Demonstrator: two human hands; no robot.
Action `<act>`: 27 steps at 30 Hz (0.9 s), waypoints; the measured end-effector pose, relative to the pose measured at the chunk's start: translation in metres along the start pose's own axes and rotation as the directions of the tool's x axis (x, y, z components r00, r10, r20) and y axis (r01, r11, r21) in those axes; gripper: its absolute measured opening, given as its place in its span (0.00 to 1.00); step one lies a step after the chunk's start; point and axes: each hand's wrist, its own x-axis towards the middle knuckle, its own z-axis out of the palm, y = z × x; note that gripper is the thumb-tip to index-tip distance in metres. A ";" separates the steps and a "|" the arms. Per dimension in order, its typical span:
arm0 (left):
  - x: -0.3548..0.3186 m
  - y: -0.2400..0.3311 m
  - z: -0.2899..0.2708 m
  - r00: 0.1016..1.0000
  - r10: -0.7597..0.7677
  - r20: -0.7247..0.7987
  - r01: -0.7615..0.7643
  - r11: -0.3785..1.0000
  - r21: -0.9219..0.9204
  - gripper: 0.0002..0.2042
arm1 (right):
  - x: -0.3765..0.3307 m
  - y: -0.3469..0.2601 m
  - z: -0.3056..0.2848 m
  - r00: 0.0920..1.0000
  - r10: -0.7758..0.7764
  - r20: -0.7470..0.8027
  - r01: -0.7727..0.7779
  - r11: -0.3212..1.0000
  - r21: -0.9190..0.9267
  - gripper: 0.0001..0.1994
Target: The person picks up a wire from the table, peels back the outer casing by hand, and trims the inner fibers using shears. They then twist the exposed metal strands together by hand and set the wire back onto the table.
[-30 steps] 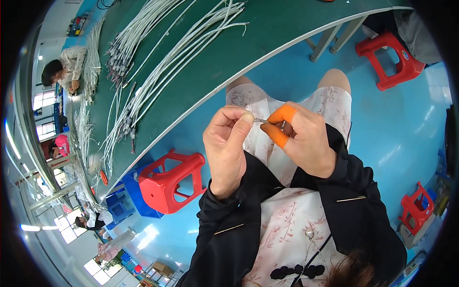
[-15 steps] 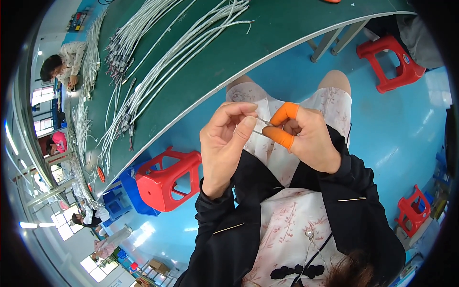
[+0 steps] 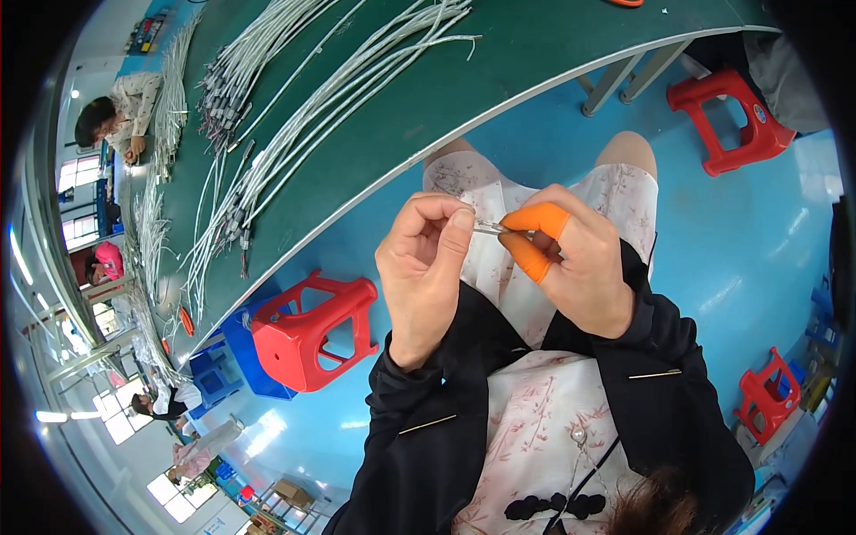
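My left hand [image 3: 426, 267] and my right hand [image 3: 575, 259] meet above my lap, their fingertips a short way apart. Between them run thin grey wire-like strands [image 3: 487, 228], too small to name more exactly. The left thumb and forefinger pinch one end. Orange finger covers sit on the right thumb and forefinger, which are closed on the other end. Whatever else lies inside the right fingers is hidden. Beyond my hands, bundles of white cables [image 3: 334, 107] with dark grey ends lie on the green table [image 3: 428, 107].
A red stool [image 3: 312, 330] stands at the left beside a blue bin [image 3: 254, 357]. Another red stool [image 3: 731, 120] is at the far right, a third [image 3: 769, 397] at the near right. An orange-handled tool [image 3: 186, 322] lies near the table edge. One person [image 3: 125, 116] works at the far left.
The two strands, apart before, now lie close together between my fingertips. My right hand has turned slightly and its fingers have come nearer together. The left hand stays nearly in place.
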 end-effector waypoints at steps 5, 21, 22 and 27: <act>-0.001 -0.003 0.000 1.000 -0.018 0.009 0.019 0.999 -0.039 0.03 | 0.000 0.000 0.000 1.000 0.005 0.011 -0.005 0.999 -0.037 0.09; 0.001 -0.001 0.000 1.000 -0.007 0.009 0.007 1.000 -0.015 0.03 | 0.001 0.005 0.001 0.997 -0.069 0.045 0.070 0.998 -0.002 0.10; 0.000 0.000 0.001 1.000 -0.015 0.006 0.015 1.000 -0.011 0.03 | 0.000 0.004 0.001 0.998 -0.025 0.053 0.024 1.000 0.014 0.09; -0.001 -0.001 0.003 0.999 -0.035 -0.016 0.035 0.999 -0.005 0.03 | -0.001 0.001 0.001 0.993 0.084 0.088 -0.086 0.996 0.016 0.08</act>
